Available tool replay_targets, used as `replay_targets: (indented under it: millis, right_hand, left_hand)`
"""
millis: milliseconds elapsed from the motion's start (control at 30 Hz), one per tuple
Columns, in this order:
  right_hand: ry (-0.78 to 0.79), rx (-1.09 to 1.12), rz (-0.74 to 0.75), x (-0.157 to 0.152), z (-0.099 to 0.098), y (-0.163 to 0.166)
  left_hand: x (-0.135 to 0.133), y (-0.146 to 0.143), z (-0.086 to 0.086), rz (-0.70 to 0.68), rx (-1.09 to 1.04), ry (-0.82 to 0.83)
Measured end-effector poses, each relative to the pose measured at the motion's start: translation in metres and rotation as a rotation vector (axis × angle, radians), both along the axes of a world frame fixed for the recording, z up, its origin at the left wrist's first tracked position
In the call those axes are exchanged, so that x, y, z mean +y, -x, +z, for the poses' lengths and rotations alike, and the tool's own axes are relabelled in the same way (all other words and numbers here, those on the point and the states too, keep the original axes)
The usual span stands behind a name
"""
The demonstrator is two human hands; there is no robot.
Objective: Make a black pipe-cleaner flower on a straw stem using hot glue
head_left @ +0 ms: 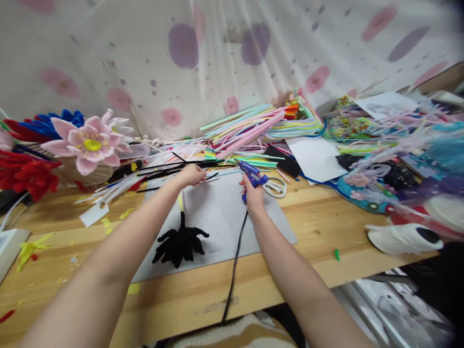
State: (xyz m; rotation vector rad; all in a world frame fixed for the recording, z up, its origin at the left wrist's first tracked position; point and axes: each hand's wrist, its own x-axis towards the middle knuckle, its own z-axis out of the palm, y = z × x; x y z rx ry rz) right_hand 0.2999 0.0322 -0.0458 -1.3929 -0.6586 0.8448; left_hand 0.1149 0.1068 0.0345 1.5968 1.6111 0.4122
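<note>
My right hand (253,192) is wrapped round a blue glue gun (250,173), its nozzle pointing up and left; a black cord hangs from it over the table's front edge. My left hand (193,175) is closed at the far edge of the grey cutting mat (224,212), fingertips pinched at a black pipe cleaner (212,176) whose end sticks out to the right. Below it a black fuzzy flower (180,245) with a yellowish stem lies on the mat, petals toward me. More black pipe cleaners (159,167) lie behind my left hand.
White-handled scissors (276,187) lie right of the glue gun. Bundles of coloured pipe cleaners (250,128) line the back. Pink, red and blue fuzzy flowers (92,144) stand at the left. A white paper (315,158) and a white object (402,238) are at the right.
</note>
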Motion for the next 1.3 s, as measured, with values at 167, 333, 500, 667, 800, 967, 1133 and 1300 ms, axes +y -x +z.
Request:
replay_targets:
  millis: [167, 333, 500, 667, 800, 967, 1133, 1300]
  right_hand:
    - [0.026, -0.015, 0.037, 0.002, -0.001, 0.002]
    - [0.034, -0.026, 0.029, 0.001, 0.0, 0.003]
    - [0.02, -0.027, 0.04, 0.0, 0.002, 0.004]
    - [-0.035, -0.029, 0.031, -0.002, 0.005, 0.005]
    - [-0.095, -0.018, 0.077, -0.005, 0.008, 0.005]
    - [-0.215, 0.161, 0.239, -0.011, 0.016, 0.01]
    - [-0.218, 0.392, 0.509, -0.018, 0.018, 0.022]
    - [-0.256, 0.475, 0.417, -0.013, 0.01, 0.025]
  left_hand:
    - [0.029, 0.025, -0.016, -0.002, 0.631, -0.561]
    - [0.039, 0.038, -0.033, -0.161, 0.806, -0.501]
    - [0.045, 0.046, -0.025, -0.29, 0.843, -0.546]
    - [0.035, 0.055, 0.009, -0.222, 0.788, -0.704]
    - [0.017, 0.065, 0.035, -0.011, 0.595, -0.715]
    - [-0.018, 0.07, 0.043, 0.057, 0.495, -0.524]
    - [-0.048, 0.062, 0.045, 0.08, 0.194, -0.351]
    - [-0.057, 0.068, 0.052, -0.022, 0.237, -0.31]
